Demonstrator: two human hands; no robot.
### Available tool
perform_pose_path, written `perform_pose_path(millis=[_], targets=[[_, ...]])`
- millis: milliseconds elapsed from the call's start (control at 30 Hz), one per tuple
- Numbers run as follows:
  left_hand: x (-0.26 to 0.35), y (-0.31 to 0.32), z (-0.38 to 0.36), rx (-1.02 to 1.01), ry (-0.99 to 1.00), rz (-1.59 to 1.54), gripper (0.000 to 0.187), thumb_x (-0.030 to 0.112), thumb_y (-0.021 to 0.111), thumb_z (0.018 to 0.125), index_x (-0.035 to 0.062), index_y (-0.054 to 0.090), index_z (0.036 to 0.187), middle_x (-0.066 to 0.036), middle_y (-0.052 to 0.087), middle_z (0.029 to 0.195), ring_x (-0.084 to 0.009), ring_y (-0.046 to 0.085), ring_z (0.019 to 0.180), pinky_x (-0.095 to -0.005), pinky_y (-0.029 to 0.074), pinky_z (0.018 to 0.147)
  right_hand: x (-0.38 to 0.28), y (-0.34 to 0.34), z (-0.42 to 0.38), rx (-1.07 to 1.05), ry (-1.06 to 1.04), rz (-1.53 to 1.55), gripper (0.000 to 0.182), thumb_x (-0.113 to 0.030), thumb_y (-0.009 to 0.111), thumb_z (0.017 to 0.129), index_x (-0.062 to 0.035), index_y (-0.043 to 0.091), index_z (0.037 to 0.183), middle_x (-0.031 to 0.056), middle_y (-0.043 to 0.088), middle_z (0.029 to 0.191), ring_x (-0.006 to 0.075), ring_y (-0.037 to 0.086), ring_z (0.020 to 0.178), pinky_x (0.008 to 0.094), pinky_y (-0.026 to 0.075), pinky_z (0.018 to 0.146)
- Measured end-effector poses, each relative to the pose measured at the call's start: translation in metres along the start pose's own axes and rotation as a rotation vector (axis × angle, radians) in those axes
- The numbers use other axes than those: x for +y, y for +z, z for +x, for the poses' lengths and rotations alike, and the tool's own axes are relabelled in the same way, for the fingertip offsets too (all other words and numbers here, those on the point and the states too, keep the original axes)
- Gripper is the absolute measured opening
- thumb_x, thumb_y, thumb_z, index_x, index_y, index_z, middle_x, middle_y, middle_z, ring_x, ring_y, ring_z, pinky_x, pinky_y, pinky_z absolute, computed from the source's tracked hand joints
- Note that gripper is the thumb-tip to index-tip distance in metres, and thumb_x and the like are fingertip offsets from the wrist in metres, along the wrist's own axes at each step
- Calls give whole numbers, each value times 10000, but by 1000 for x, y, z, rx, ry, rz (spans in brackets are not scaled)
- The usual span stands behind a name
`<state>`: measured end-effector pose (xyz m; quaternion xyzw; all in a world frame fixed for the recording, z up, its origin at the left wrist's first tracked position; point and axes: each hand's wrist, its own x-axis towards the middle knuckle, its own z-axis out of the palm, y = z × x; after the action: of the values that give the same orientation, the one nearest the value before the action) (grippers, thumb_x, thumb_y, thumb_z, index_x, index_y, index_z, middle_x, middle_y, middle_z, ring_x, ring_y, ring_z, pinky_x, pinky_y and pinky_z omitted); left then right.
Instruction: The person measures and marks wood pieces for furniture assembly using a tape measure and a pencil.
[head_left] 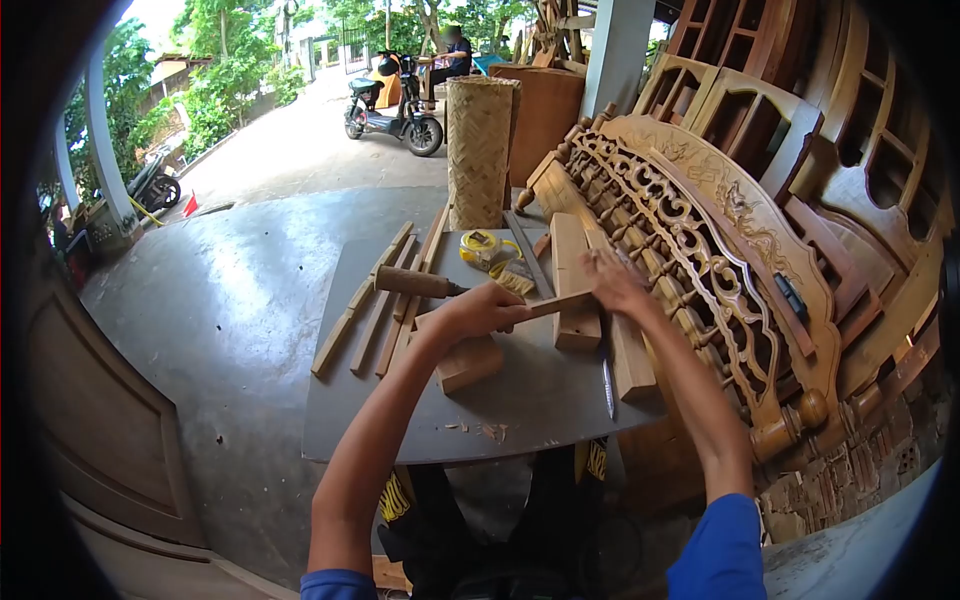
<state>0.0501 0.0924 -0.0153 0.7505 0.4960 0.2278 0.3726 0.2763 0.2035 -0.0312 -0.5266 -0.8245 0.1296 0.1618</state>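
My left hand (482,309) is closed round the left end of a short wooden strip (560,304) above the grey table (345,425). At the strip's other end is my right hand (615,284), its fingers bent over the wood. Under the strip stands a wooden block (577,325), and a second block (470,364) lies below my left hand. A round wooden handle (412,281) points left beside my left hand. Behind are a yellow tape measure (480,248) and a brush (514,276). A pen-like silver tool (608,389) lies near the right edge.
Several thin wooden strips (362,300) lie on the table's left side. A woven roll (478,150) stands behind it. Carved wooden panels (690,220) lean at the right. Farther back are a scooter (395,118) and a seated person (455,58). Wood shavings (492,431) lie near the front edge.
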Motion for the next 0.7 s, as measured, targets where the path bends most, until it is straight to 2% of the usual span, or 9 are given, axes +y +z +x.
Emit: perform_pose_path(millis=[133,267,367,400,500,533,567,633,700], targets=[[12,-4,2,3,-17,33,337,330,532,868,6,625,871,2,547,642,-73,483,624,-253,414,602,-57,13,-58,4,-557,-225,816,-588,118,875,98,300,1277,242,298,1348,325,256,1281,388,155,1073],[-1,1,6,44,-40,45,360,352,530,869,6,626,869,-2,556,649,-78,487,627,-261,417,601,-12,6,-4,96,-159,20,760,-555,144,889,79,332,1264,243,341,1319,334,292,1261,410,180,1063],[-3,0,7,12,14,5,383,364,526,869,-5,622,841,-17,568,652,-86,498,625,-270,422,600,-55,-4,-30,6,-343,-254,694,-503,127,909,62,388,1218,242,411,1255,343,343,1222,422,186,1059],[-2,0,7,23,14,11,384,362,526,869,-9,620,835,-20,571,654,-87,500,626,-270,422,601,-63,25,-47,265,-537,-171,639,-467,133,919,45,444,1141,231,478,1163,348,411,1154,421,177,1062],[-2,6,4,37,0,28,390,360,526,869,-16,613,820,-25,575,659,-87,500,627,-268,423,601,-43,-3,-25,-45,-516,-180,655,-478,140,915,47,432,1174,223,458,1205,327,396,1178,406,153,1070],[0,4,4,42,-2,50,393,362,526,869,-17,611,816,-25,574,658,-85,497,627,-265,422,601,-45,-27,-20,-184,-199,-231,685,-498,137,909,42,373,1257,211,389,1296,301,322,1249,392,139,1075],[1,0,4,50,-1,74,396,365,525,869,-18,610,812,-24,574,658,-84,495,628,-263,422,601,-7,-1,-2,68,-109,-21,697,-509,126,907,31,328,1299,199,340,1341,281,267,1286,383,128,1079],[5,-3,4,45,5,50,395,367,528,868,-15,612,814,-21,563,648,-82,488,621,-263,420,598,-40,0,-23,61,-138,-262,707,-516,136,904,43,333,1289,206,352,1328,274,283,1277,382,143,1076],[3,-2,4,26,23,35,387,361,530,867,-14,612,816,-19,557,643,-81,484,616,-265,417,597,-43,11,-35,50,-376,-172,715,-525,137,901,43,330,1290,213,350,1327,275,282,1277,377,146,1076]])
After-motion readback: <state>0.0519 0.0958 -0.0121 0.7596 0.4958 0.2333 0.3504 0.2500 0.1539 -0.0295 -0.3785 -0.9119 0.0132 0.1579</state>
